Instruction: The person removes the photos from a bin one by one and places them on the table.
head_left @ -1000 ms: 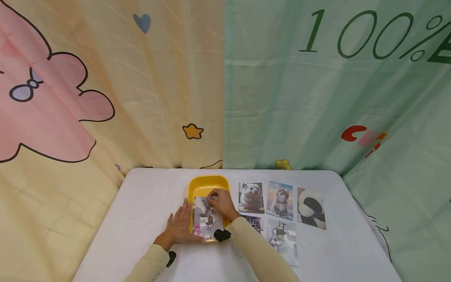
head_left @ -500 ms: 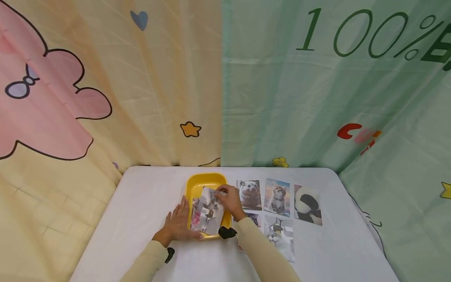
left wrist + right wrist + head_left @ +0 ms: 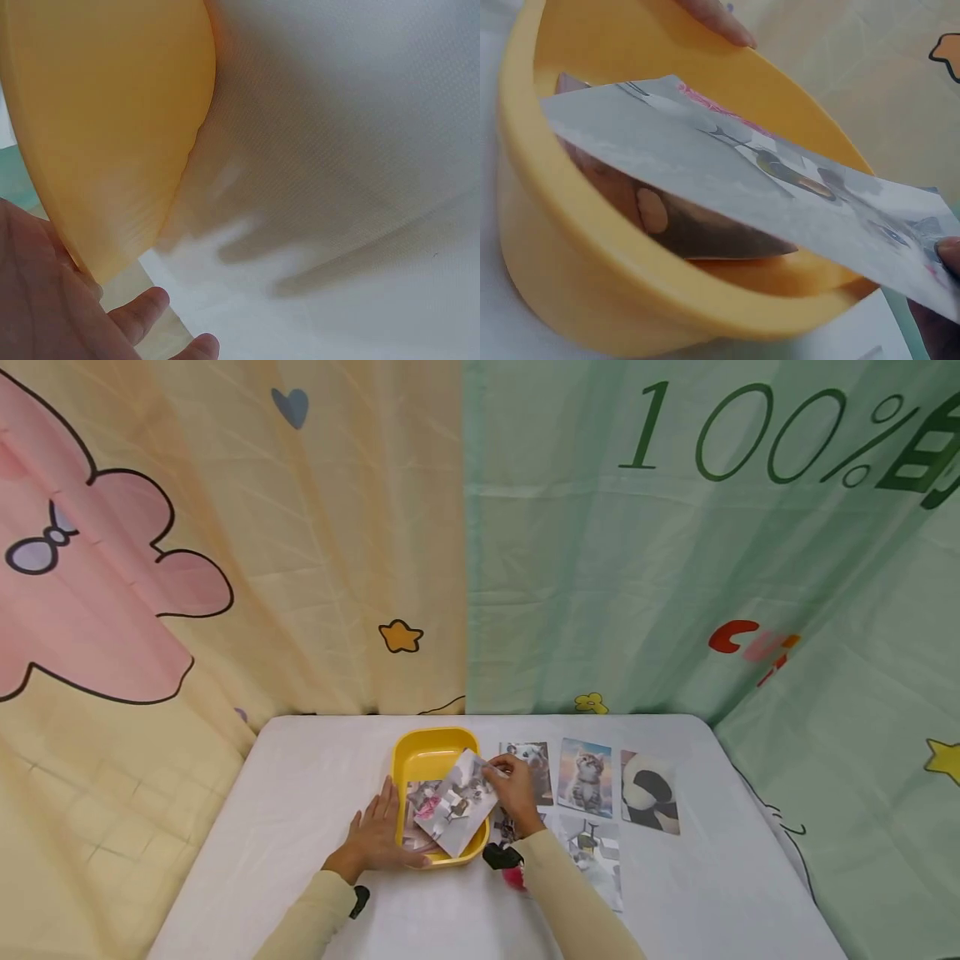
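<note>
A yellow plastic tray (image 3: pixel 435 739) stands near the middle of the table. My left hand (image 3: pixel 373 839) lies with extended fingers along its left side, thumb at the front rim; in the left wrist view the palm (image 3: pixel 52 300) is against the tray's outer wall (image 3: pixel 112 135). Between thumb and fingers, my right hand (image 3: pixel 516 789) pinches the right upper corner of a printed photo card (image 3: pixel 459 810) showing a grey-and-white cat. This card slants over the tray's right rim, clear of the tray floor. Beneath it, more photo cards (image 3: pixel 705 225) lie inside the tray.
Right of the tray, photo cards lie on the white tablecloth (image 3: pixel 705 893): a hamster (image 3: pixel 538 760) and a kitten (image 3: pixel 585 777), then a panda (image 3: pixel 651 789), with a grey cat (image 3: pixel 603 852) in front. My right wrist partly covers another card. Patterned curtains (image 3: pixel 337 568) hang behind.
My right hand has drawn the cat card up and rightward out of the tray, tilting it and uncovering another card below. My left hand has stayed at the tray's side.
</note>
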The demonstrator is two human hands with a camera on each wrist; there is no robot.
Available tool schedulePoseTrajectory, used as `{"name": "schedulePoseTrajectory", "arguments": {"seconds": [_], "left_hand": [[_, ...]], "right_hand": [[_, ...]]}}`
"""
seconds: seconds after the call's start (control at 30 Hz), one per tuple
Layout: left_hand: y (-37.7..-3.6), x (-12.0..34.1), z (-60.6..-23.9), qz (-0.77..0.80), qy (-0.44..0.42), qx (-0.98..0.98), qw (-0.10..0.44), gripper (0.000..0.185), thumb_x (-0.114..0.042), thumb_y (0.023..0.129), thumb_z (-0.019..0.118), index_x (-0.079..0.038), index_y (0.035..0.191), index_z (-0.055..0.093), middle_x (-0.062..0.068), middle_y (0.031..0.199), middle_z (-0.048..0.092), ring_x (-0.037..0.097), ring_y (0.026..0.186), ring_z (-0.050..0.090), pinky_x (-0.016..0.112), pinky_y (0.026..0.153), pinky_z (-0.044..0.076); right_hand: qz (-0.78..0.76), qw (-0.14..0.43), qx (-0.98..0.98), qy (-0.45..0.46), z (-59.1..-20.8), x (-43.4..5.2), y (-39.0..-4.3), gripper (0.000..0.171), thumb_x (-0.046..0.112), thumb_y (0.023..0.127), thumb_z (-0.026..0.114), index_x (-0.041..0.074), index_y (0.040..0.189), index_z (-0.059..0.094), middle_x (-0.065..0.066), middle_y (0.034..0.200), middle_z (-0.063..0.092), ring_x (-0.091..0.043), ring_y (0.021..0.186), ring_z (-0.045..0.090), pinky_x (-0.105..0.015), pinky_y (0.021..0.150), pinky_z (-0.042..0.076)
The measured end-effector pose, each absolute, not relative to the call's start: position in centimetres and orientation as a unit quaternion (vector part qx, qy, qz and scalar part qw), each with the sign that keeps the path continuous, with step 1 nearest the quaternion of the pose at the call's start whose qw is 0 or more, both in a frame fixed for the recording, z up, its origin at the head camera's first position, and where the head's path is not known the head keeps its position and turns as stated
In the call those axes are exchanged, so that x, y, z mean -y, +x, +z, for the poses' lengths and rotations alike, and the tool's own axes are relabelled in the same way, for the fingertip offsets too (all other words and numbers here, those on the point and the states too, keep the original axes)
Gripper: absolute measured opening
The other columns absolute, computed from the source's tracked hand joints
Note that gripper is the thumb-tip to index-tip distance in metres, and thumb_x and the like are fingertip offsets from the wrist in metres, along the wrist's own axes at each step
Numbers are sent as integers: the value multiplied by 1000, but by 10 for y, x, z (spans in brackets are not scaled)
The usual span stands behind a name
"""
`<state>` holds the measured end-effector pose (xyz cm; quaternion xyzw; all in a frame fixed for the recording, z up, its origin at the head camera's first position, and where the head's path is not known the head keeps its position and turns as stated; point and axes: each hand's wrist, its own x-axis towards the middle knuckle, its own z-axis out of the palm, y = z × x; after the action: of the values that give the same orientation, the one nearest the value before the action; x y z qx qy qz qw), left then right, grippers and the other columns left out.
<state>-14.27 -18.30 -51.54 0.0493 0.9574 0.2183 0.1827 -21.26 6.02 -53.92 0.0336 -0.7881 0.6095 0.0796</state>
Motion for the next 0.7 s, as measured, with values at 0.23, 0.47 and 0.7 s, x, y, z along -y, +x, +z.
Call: {"name": "schedulePoseTrajectory", "arguments": {"seconds": [0.23, 0.47, 0.7], "left_hand": [[-144, 184, -518, 222, 50, -957, 182, 145, -66, 56, 81, 6, 151, -1, 20, 160, -8, 44, 143, 10, 65, 111, 7], [-146, 185, -521, 219, 54, -956, 185, 146, -69, 56, 79, 6, 151, -2, 19, 160, -10, 44, 143, 10, 65, 111, 7], [-145, 184, -519, 221, 51, -956, 185, 145, -67, 55, 81, 7, 151, -1, 20, 160, -9, 46, 142, 12, 65, 111, 7]], "right_hand": [[591, 109, 799, 22, -545, -79, -210, 11, 12, 85, 74, 4, 91, 71, -12, 93, 68, -28, 88, 64, -39, 73, 54], [608, 121, 785, -8, -545, -100, -208, 13, 16, 85, 75, 5, 92, 71, -11, 96, 69, -28, 92, 64, -42, 74, 54], [617, 124, 776, -27, -542, -126, -201, 19, 19, 85, 75, 3, 94, 71, -13, 101, 68, -28, 96, 62, -37, 72, 53]]}}
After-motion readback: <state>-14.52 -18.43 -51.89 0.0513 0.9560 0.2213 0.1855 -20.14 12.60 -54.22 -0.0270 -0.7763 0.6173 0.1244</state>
